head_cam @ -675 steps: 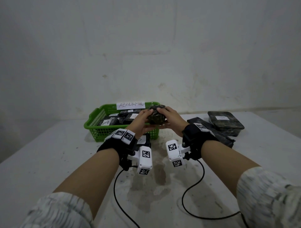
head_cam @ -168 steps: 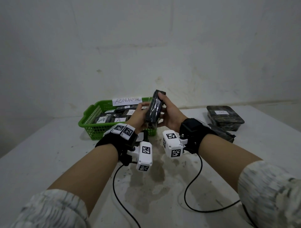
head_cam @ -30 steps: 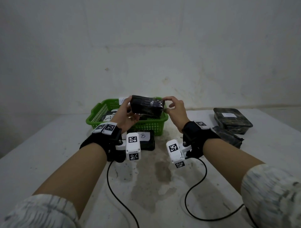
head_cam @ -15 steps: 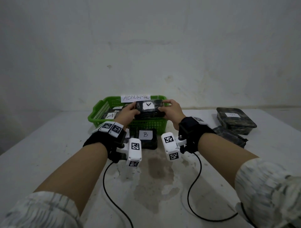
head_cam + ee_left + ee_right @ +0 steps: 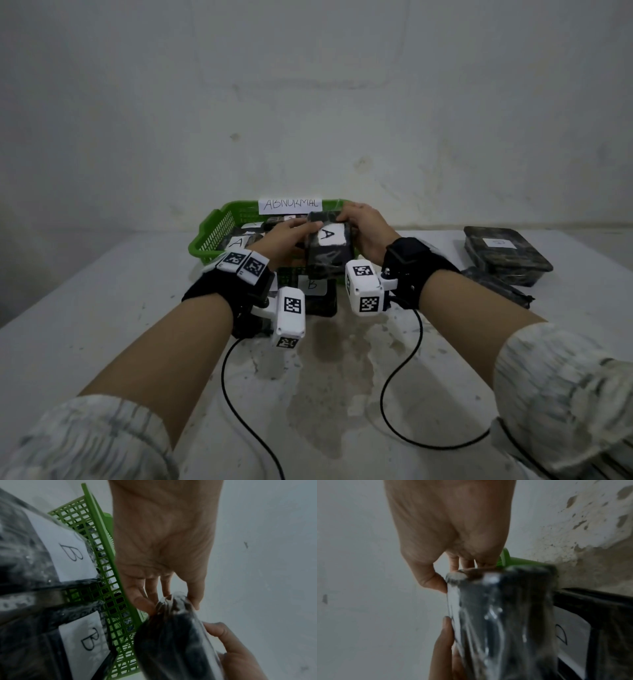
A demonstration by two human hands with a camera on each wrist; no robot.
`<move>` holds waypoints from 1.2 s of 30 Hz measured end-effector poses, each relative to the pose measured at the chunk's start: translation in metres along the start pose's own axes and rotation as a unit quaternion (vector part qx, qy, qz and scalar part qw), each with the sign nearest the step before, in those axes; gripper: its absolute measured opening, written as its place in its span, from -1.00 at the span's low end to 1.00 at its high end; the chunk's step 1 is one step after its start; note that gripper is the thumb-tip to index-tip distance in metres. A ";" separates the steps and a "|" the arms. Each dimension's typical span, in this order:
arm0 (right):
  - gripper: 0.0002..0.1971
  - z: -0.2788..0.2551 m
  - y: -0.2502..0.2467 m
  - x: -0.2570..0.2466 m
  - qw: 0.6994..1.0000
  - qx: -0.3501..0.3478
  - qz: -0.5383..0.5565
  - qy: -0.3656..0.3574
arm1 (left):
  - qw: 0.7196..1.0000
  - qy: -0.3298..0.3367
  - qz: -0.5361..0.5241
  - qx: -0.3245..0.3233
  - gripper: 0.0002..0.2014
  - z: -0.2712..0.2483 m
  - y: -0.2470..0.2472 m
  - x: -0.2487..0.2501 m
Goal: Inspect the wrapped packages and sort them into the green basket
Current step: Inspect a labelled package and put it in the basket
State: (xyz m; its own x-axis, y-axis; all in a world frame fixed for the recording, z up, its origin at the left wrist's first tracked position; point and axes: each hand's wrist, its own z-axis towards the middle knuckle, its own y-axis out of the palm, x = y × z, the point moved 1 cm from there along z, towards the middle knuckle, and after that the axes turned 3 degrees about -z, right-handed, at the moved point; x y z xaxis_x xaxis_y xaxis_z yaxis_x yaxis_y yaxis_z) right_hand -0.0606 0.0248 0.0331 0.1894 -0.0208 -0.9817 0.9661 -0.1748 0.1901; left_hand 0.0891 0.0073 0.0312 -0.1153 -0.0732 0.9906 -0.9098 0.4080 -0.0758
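A dark plastic-wrapped package (image 5: 329,250) with a white label marked A is held between both hands over the near rim of the green basket (image 5: 212,236), label facing up. My left hand (image 5: 301,229) grips its left side, and my right hand (image 5: 349,222) grips its far right corner. In the left wrist view the left fingers (image 5: 154,588) pinch the package's end (image 5: 175,642) beside the basket wall (image 5: 102,547). In the right wrist view the right hand (image 5: 453,574) curls over the top of the package (image 5: 501,615). Several A-labelled packages (image 5: 236,241) lie in the basket.
A paper sign reading ABNORMAL (image 5: 290,204) stands on the basket's far rim. A package labelled B (image 5: 317,294) lies on the table before the basket. Two more dark packages (image 5: 507,253) sit at the right. Black cables (image 5: 404,394) trail across the stained tabletop. A wall stands close behind.
The package was turned from its dark side to show label A, then swung so its length points toward me, still held by both hands at the basket's near rim.
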 end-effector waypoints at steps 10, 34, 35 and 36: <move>-0.55 0.004 -0.019 0.004 0.996 -0.027 -0.069 0.050 | 0.969 -0.016 -0.225 0.097 -0.59 0.008 -0.010 -0.012; -0.79 0.035 0.009 0.012 0.791 0.068 -0.608 -0.011 | 0.780 -0.109 0.616 -0.002 -0.06 0.018 -0.044 -0.030; -0.74 0.036 0.009 0.015 0.776 0.063 -0.627 -0.010 | 0.784 -0.108 0.611 0.012 -0.19 0.018 -0.042 -0.029; -0.70 0.036 0.011 0.018 0.761 0.055 -0.646 -0.011 | 0.790 -0.109 0.603 0.019 -0.26 0.019 -0.043 -0.029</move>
State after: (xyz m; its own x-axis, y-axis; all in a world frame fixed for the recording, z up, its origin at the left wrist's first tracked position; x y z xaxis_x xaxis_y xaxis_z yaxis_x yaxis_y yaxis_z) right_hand -0.0533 -0.0130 0.0168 -0.9107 0.2222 -0.3482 0.3221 -0.1457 -0.9354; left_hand 0.1240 -0.0253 0.0035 -0.9697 0.1902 0.1534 -0.0976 0.2740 -0.9568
